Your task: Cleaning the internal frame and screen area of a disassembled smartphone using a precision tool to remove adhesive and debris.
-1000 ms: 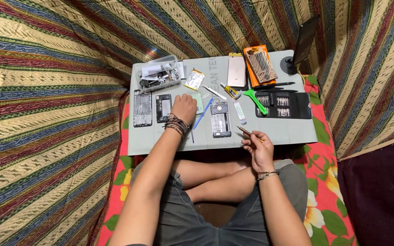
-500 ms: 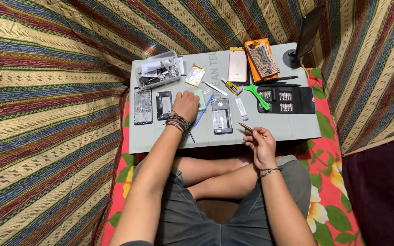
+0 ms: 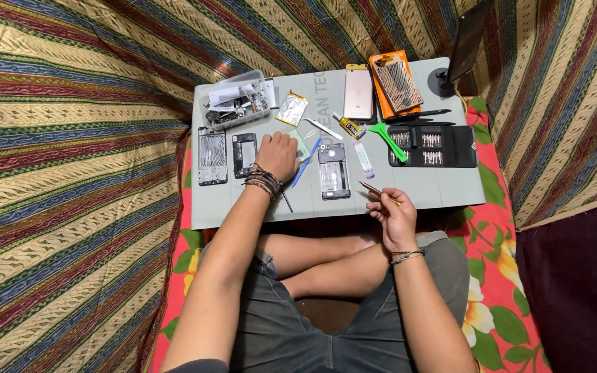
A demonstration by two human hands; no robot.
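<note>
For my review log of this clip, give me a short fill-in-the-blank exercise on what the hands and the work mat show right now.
1. The left hand rests palm down on the grey ____.
2. The right hand holds a thin ____-like tool.
3. The opened phone frame lies ____ the two hands.
4. The green pry tool lies partly on the black ____ case.

Missing words: mat; tweezer; between; bit
</note>
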